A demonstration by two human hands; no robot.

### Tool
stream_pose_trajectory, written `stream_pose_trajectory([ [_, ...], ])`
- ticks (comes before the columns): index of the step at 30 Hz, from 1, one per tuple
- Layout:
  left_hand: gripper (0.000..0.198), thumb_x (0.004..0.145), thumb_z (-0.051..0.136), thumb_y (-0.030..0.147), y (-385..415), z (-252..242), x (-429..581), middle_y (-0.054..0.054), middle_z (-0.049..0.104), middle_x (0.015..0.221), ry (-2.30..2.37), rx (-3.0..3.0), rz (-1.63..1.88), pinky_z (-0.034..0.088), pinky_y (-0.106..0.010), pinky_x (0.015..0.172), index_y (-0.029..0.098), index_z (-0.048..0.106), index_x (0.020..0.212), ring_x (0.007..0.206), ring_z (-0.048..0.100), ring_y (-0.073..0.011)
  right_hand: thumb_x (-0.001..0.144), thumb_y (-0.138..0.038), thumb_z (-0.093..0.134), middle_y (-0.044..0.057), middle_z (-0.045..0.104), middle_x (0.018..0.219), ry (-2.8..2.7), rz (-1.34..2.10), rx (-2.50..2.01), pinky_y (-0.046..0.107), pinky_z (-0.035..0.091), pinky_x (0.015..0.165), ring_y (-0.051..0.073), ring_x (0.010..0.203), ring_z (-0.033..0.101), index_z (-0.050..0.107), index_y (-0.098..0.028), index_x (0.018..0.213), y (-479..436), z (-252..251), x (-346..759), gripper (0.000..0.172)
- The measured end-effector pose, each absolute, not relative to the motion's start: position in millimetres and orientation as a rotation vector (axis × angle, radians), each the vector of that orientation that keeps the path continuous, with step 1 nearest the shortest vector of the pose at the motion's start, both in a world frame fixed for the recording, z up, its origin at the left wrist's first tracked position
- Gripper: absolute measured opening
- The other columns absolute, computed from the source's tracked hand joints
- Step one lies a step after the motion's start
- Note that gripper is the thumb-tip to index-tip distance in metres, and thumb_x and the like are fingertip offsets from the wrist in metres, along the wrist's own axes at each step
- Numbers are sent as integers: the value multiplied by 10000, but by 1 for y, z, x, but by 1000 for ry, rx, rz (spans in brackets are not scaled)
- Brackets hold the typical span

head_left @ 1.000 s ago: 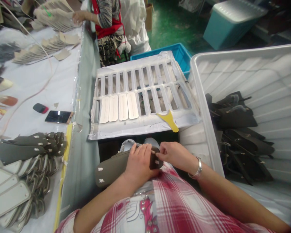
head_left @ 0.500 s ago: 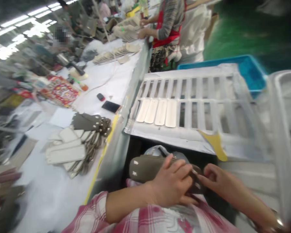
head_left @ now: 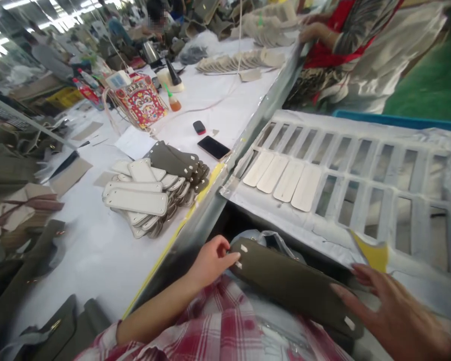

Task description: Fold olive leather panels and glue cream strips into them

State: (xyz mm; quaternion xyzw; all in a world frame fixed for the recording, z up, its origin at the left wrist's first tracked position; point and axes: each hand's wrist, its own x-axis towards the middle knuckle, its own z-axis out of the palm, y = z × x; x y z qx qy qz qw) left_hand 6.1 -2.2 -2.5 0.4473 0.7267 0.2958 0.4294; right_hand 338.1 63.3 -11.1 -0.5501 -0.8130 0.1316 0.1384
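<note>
A long olive-green panel (head_left: 289, 281), rounded at its ends and with small white tabs near them, lies slanting across my lap. My left hand (head_left: 214, 260) is at its left end, thumb and curled fingers pinched at the edge beside two white tabs. At the right end is my right hand (head_left: 394, 316), a little blurred, its fingers apart and its thumb resting over the panel's edge. Beneath the panel, clear plastic (head_left: 281, 245) shows in part. On the table to the left, a pile of pale-faced panels (head_left: 139, 200) lies beside stacked olive panels (head_left: 176, 160).
A white slotted frame (head_left: 346, 175) stands ahead on the right, with pale strips (head_left: 281, 178) in several slots. A phone (head_left: 213, 147) and a small black-and-red object (head_left: 199, 127) lie on the white table (head_left: 93, 260). Across it, a co-worker in a red apron (head_left: 330, 40) handles pale pieces.
My left hand has moved from the panel's right part to its left end. My right hand has opened out. The view has turned, so the table and frame show further right and left respectively.
</note>
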Motion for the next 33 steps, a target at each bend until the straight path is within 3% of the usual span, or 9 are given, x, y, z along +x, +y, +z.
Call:
stream_pose_trajectory([
  [3, 274, 721, 626, 419, -1, -6, 5, 62, 447, 585, 1762, 1070, 747, 332, -205, 521, 174, 504, 738, 549, 406, -89, 740, -603, 541, 166, 514, 1243, -2615, 401, -1191, 461, 421, 941, 308, 1136, 492, 380, -139, 1298, 59, 9, 261, 744],
  [7, 274, 735, 605, 420, 0, -5, -1, 43, 490, 606, 1691, 1043, 761, 348, -208, 531, 158, 531, 716, 561, 426, -92, 671, -590, 626, 177, 460, 1311, -2765, 488, -927, 471, 366, 997, 320, 1197, 429, 332, -102, 1346, 52, 6, 193, 884],
  [15, 264, 721, 612, 397, 1, -7, -7, 25, 530, 602, 1638, 1014, 742, 346, -205, 517, 142, 570, 670, 561, 449, -93, 683, -536, 637, 181, 494, 1261, -2772, 482, -953, 449, 389, 969, 299, 1162, 452, 419, -87, 1266, 54, -5, 186, 768],
  [33, 236, 702, 617, 356, 6, -12, -8, 28, 514, 566, 1611, 998, 694, 327, -201, 500, 140, 573, 620, 538, 438, -90, 689, -555, 633, 169, 516, 1230, -2771, 497, -941, 446, 422, 932, 292, 1118, 486, 443, -107, 1246, 56, -6, 185, 739],
])
